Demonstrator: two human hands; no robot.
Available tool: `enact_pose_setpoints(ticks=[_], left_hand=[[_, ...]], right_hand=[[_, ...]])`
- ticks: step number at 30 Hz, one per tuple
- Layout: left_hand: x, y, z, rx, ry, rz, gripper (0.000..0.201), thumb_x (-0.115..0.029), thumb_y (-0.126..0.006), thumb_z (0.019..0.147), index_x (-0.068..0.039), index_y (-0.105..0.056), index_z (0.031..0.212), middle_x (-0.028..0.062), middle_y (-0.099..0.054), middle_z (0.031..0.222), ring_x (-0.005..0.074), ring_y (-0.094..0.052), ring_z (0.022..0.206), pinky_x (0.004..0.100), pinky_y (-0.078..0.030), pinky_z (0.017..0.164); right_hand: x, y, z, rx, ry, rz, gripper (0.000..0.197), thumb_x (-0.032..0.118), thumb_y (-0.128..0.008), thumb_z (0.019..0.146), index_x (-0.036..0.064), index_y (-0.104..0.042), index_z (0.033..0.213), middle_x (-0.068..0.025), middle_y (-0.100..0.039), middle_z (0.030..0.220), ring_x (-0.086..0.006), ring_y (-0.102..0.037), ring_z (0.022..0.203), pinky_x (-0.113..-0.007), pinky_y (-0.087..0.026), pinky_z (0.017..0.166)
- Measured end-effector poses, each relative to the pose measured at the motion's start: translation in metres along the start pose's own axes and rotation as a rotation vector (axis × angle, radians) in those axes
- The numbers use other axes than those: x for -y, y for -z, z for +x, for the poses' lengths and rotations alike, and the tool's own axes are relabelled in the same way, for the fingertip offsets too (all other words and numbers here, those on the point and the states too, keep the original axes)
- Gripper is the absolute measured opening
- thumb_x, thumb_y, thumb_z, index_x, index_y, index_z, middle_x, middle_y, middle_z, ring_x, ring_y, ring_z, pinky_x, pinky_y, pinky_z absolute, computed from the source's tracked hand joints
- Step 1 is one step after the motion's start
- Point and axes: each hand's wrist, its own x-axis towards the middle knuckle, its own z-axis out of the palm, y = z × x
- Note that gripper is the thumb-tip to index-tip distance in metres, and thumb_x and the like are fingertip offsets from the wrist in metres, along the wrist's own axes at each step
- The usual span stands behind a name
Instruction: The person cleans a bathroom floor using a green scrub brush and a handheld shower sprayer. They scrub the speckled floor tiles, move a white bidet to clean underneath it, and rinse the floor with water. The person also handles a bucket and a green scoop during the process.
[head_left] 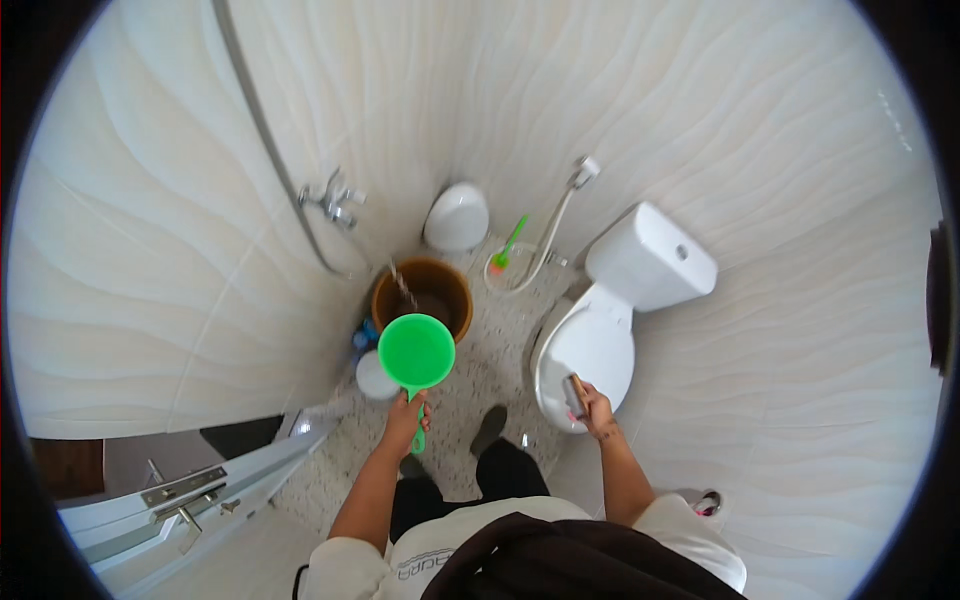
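Observation:
My left hand (407, 420) is closed round the handle of a green plastic dipper (417, 350). The dipper's round bowl hangs over the near edge of a brown bucket (463, 303), and what it contains, if anything, I cannot tell. Water from the wall tap (336, 203) runs into that bucket. In my right hand (598, 408) is a small scrubbing brush (575, 394) with a tan back and greyish bristles. It is over the near left part of the white toilet lid (602, 345), which is down; whether it touches the lid I cannot tell.
A white lidded bin (458, 218) stands in the far corner. Beside it lie a green toilet brush (512, 243) and a looped bidet hose (545, 250). A white round container (377, 376) sits left of the dipper. An open door (190, 515) is at lower left.

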Motion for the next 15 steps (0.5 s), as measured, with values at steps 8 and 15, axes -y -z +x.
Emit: enact_pose_setpoints(ticks=[8,15], left_hand=[[-0.07,-0.168,0.086,0.253,-0.035,0.179,0.019,-0.026,-0.054,0.09,-0.009,-0.048,0.093,-0.0002,-0.046,0.067,0.0083,-0.041,0.05,0.0234,-0.038,0.046],[-0.112,-0.281,0.141,0.451,0.129,0.247,0.021,-0.029,-0.051,0.091,-0.009,-0.049,0.097,-0.0028,-0.044,0.066,0.0062,-0.039,0.051,0.0205,-0.035,0.046]], right_hand=[[0.114,0.032,-0.052,0.039,0.254,0.283,0.035,0.033,-0.048,0.086,0.0052,-0.05,0.107,-0.0118,-0.057,0.082,-0.0209,-0.056,0.063,-0.034,-0.048,0.052],[0.164,0.027,-0.029,-0.131,0.213,0.352,0.038,0.036,-0.049,0.088,0.0056,-0.048,0.111,-0.0104,-0.055,0.078,-0.0199,-0.054,0.057,-0.033,-0.048,0.052]])
